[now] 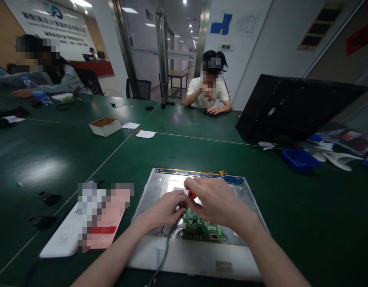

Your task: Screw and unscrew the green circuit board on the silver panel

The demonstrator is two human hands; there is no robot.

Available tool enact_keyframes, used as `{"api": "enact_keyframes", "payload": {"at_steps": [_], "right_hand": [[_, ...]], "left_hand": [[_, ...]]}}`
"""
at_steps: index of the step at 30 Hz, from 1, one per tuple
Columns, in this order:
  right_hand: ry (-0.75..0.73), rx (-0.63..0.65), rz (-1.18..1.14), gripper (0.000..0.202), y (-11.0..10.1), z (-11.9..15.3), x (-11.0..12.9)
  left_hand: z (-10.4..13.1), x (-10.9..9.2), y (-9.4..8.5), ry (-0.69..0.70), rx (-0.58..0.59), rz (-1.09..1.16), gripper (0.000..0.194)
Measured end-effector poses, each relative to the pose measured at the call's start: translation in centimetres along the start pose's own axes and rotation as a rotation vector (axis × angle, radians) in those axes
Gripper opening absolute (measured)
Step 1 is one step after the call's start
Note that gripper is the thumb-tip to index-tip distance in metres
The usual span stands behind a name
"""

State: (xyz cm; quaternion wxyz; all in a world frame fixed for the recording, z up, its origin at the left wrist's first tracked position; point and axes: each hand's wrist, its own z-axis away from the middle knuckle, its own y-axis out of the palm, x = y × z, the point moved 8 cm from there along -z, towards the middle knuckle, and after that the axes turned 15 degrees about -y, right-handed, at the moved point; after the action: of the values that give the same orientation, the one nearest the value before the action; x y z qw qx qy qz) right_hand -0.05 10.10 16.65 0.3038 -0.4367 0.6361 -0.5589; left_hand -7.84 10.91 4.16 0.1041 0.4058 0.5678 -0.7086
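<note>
Grey cable [166, 255]: nearest the head camera, running from beside the left hand [169, 207] across the metal panel [151, 195] and past its near edge; a forearm catching it could drag the panel or strain the cable's end.
Metal panel: flat on the green bench [172, 155], straight in front of the person, below both hands.
Right hand [214, 197]: fingers pinched around a red handle [192, 194], perhaps a screwdriver's, near the far side of the circuit board [202, 231].
Left hand: fingers drawn in narrow, close beside the handle; whether they grip anything, I cannot tell.
Circuit board: bare; a slip from pushing at a slant could scratch it, and a loose small part could drop among its pieces.
Panel direction: blue strip [198, 174] on the far edge, pale strip nearest the person; the long axis seems to run left to right.
Handle direction: mostly hidden by fingers, so its axis cannot be told.
</note>
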Motion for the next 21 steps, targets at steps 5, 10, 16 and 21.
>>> {"api": "enact_keyframes", "payload": {"at_steps": [5, 10, 16, 21], "right_hand": [[-0.015, 0.002, -0.036, 0.011, -0.06, 0.05, 0.35], [-0.003, 0.000, 0.012, 0.007, 0.14, -0.06, 0.03], [-0.006, -0.001, 0.023, 0.007, -0.08, -0.10, 0.08], [-0.004, -0.003, 0.034, 0.007, -0.05, -0.06, 0.00]], "left_hand": [[0.05, 0.02, 0.01, 0.004, -0.016, -0.009, 0.014], [0.05, 0.30, 0.21, 0.004, -0.013, -0.008, 0.015], [0.06, 0.24, 0.16, -0.006, -0.008, -0.006, 0.015], [0.05, 0.35, 0.21, -0.006, 0.000, -0.008, 0.014]]}}
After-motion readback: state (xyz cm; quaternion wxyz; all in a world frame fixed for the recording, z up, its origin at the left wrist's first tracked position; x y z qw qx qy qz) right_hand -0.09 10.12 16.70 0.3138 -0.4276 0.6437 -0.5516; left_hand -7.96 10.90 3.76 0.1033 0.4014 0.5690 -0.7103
